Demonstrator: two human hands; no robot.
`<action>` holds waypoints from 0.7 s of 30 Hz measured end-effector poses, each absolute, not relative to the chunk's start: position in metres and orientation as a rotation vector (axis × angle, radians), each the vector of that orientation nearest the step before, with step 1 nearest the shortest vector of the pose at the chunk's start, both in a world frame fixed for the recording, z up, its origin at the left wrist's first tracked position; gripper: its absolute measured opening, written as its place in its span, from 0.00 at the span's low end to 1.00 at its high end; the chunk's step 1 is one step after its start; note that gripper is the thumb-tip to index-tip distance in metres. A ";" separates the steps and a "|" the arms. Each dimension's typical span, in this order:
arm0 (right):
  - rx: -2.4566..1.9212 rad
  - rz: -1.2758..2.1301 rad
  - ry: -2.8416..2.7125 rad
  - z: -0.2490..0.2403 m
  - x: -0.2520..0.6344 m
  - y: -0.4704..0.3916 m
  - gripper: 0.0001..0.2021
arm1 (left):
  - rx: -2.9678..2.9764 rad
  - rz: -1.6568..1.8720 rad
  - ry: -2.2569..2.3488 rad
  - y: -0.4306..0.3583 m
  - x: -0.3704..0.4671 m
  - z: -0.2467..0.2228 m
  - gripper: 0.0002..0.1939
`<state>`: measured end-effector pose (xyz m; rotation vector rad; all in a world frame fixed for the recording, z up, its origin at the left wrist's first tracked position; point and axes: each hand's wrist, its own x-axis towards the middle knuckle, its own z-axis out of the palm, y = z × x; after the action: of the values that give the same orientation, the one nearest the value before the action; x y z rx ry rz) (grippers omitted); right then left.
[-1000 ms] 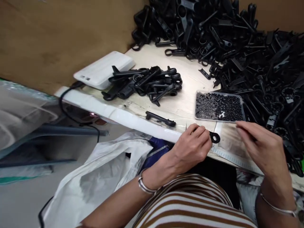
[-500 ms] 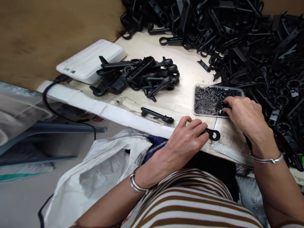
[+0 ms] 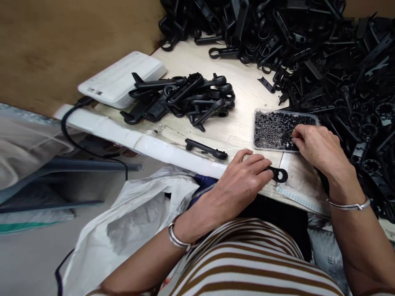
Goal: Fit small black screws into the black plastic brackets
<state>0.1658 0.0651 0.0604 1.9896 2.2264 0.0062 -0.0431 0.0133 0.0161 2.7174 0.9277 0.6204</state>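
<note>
Near the table's front edge, my left hand (image 3: pixel 243 183) is closed over a black plastic part with a ring end (image 3: pixel 280 175); the ring sticks out to the right of my fingers, and the rest is covered by them. My right hand (image 3: pixel 322 150) is at the front right corner of a clear shallow box (image 3: pixel 256 142), its thumb and index finger pinched together over the small dark pieces (image 3: pixel 273 129) inside. Whatever is between those fingertips is too small to make out. Another long black part (image 3: pixel 206 149) lies on the table just left of my left hand.
A small heap of black parts (image 3: pixel 185 96) lies beside a white power bank (image 3: pixel 120 80) with a black cable (image 3: pixel 66 127). Behind and to the right rises a large pile of black parts (image 3: pixel 311 61). An open white bag (image 3: pixel 132 230) hangs below the table edge (image 3: pixel 173 154).
The view has shifted very slightly. My right fingertips stay at the box, pinched a little closer together; my left hand keeps its place on the ring-ended part.
</note>
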 end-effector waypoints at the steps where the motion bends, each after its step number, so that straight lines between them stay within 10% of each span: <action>1: 2.014 -0.014 2.260 0.062 0.166 0.063 0.09 | 2.714 0.620 0.938 0.014 -0.043 0.016 0.11; 12: 2.568 -1.205 2.461 0.057 0.180 0.020 0.04 | 2.575 0.732 0.961 0.025 -0.053 0.024 0.09; 21: 2.678 -1.397 2.512 0.051 0.177 0.013 0.05 | 2.837 0.422 1.122 0.079 -0.042 0.045 0.12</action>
<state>0.1767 0.0134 0.0507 2.6780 2.5124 -1.3965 -0.0415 0.0790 0.0451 2.8366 1.1217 0.4221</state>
